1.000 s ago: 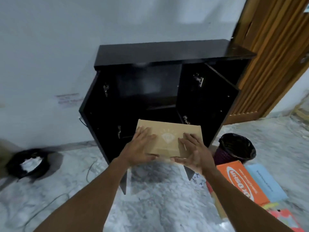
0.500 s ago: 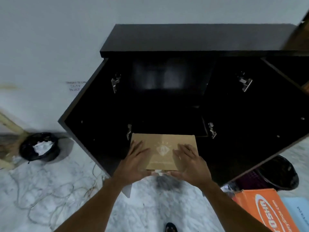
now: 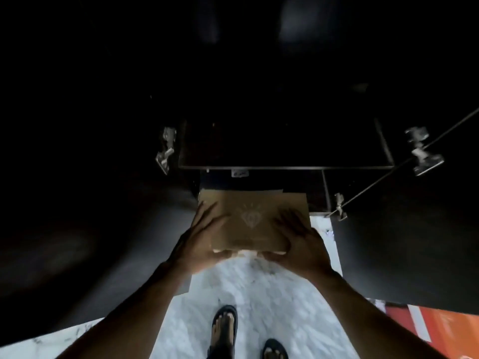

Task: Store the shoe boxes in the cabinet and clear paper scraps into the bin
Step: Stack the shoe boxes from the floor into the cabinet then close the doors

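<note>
A brown cardboard shoe box [image 3: 252,216] with a pale diamond logo on its lid sits partly inside the lower opening of the black cabinet [image 3: 285,146], under the middle shelf. My left hand [image 3: 201,239] holds the box's near left corner, fingers spread on the lid and thumb under the front edge. My right hand [image 3: 298,239] holds the near right corner the same way. The far end of the box is lost in the dark interior.
Both black cabinet doors stand open, the left door [image 3: 90,229] and the right door [image 3: 404,242] flanking my arms. An orange shoe box [image 3: 440,325] lies on the marble floor [image 3: 259,294] at lower right. My sandalled feet [image 3: 224,330] stand just below the box.
I have come much closer and leaned down, so the cabinet fills the view. The brown box has gone forward into the lower compartment, still held in both hands.
</note>
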